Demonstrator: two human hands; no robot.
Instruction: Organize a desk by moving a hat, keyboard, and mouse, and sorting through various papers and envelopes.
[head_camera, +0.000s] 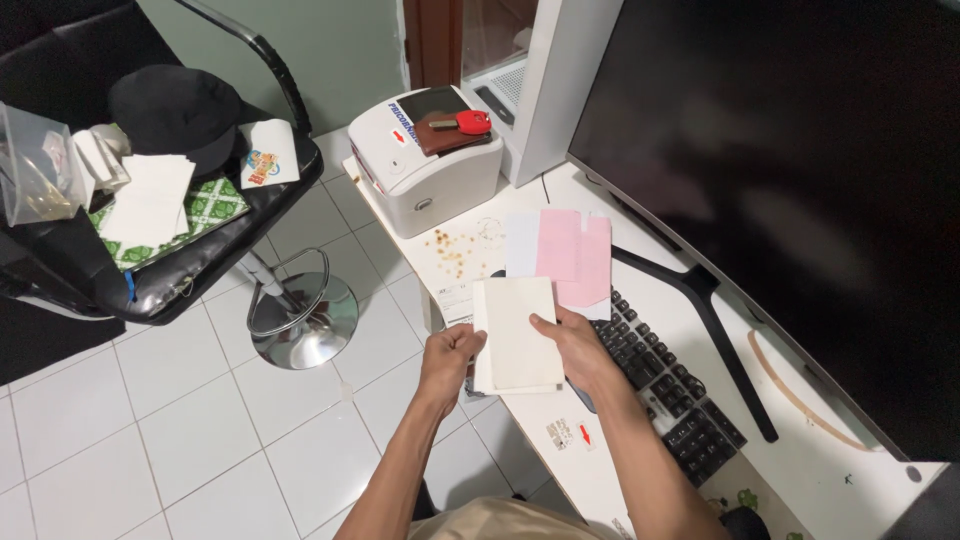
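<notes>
1. White floor tiles are filling the lower left, and a white desk is running along the right under a dark monitor.
2. Both hands are holding a cream paper stack above the desk's near edge, just left of the keyboard.
3. Left hand is curling closed on the stack's left edge, fingers pressed together and pinching it.
4. Right hand is gripping the stack's right edge, thumb lying on top and fingers hidden beneath.
5. Pink slips and a white sheet are lying on the desk just beyond the stack, the pink ones overlapping the keyboard's far end.
6. Small brown specks are lying scattered on the desk near the white printer.
7. A brown wallet and a red-headed key are resting on the printer's top.
8. A black chair is standing well apart at the left, carrying a black cap, white papers, a green patterned book and a clear bag.
</notes>
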